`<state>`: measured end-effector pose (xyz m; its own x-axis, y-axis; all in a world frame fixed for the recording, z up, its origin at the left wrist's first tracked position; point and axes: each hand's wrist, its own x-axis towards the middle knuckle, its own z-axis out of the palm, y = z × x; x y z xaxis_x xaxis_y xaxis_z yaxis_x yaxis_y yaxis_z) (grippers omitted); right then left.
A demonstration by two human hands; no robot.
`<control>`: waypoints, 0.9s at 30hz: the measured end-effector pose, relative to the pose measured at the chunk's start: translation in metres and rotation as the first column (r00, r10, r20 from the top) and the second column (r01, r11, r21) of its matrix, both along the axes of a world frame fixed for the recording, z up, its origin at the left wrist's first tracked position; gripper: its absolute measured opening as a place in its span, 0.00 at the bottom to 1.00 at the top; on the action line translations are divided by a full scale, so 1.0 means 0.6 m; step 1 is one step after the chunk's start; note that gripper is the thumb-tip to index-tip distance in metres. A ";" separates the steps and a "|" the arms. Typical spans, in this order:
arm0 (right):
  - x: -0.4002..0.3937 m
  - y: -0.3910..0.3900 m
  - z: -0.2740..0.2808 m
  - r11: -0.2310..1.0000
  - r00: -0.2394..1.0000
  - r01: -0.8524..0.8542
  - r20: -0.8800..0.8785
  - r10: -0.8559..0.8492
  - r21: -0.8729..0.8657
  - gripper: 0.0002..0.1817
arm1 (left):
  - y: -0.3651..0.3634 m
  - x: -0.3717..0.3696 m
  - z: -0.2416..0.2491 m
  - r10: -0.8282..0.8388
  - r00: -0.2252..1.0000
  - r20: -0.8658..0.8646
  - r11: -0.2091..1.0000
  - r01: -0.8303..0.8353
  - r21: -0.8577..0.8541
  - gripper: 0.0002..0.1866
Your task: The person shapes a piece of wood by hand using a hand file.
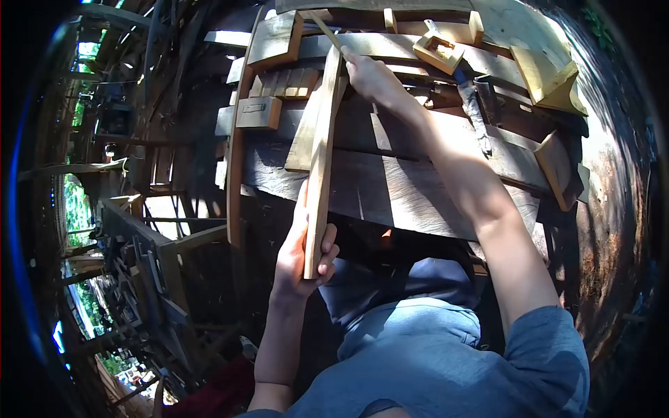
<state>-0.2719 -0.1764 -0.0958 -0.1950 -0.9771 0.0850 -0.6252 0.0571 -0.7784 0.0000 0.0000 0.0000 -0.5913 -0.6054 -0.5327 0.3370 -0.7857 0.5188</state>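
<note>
My left hand [296,244] wraps around the near end of a long squared wooden bar [322,153], which slants up and away over the plank workbench [425,184]. At the bar's far end my right hand [373,80] has its fingers pinched on a thin yellowish stick [326,31], which points up and left. The stick is too small here to name more exactly. Beneath the bar a flat tapered board [304,143] lies on the bench, partly hidden by it.
Wooden blocks [275,42] and a small slotted block [258,113] lie left of the bar. Further right are a square wooden piece with a hollow [439,50], a dark-handled tool [472,104] and angled wood pieces [547,80]. Stacked timber [150,272] stands at lower left.
</note>
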 end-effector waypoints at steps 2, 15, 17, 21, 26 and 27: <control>0.013 -0.018 -0.021 0.992 0.997 -0.017 -0.078 0.007 -0.122 0.24 | -0.006 0.012 0.004 0.113 0.983 -0.142 0.983 -0.089 0.162 0.18; 0.015 -0.009 0.020 0.998 0.995 -0.061 -0.083 0.061 0.001 0.21 | -0.012 0.008 -0.002 0.136 0.921 -0.366 0.961 -0.032 0.276 0.17; 0.025 -0.008 0.022 0.999 0.993 -0.023 -0.120 0.020 -0.024 0.21 | -0.017 0.017 -0.004 0.208 0.856 -0.474 0.925 -0.014 0.381 0.18; 0.092 0.181 0.125 0.961 0.958 -0.222 0.222 0.183 0.166 0.29 | -0.019 0.005 0.013 0.243 0.794 -0.557 0.903 0.025 0.429 0.15; 0.075 0.182 0.094 0.937 0.966 -0.244 0.151 0.212 0.249 0.26 | -0.017 0.006 0.008 0.170 0.838 -0.518 0.933 0.032 0.358 0.16; 0.061 0.150 0.074 0.978 0.964 -0.151 0.240 0.113 0.143 0.23 | -0.017 0.003 0.010 0.161 0.839 -0.520 0.935 0.039 0.352 0.16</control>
<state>-0.2351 -0.0863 -0.0513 -0.0594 -0.9927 -0.1049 -0.4417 0.1204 -0.8891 0.0019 -0.0102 0.0061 -0.8091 -0.4930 -0.3199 0.5336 -0.8444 -0.0484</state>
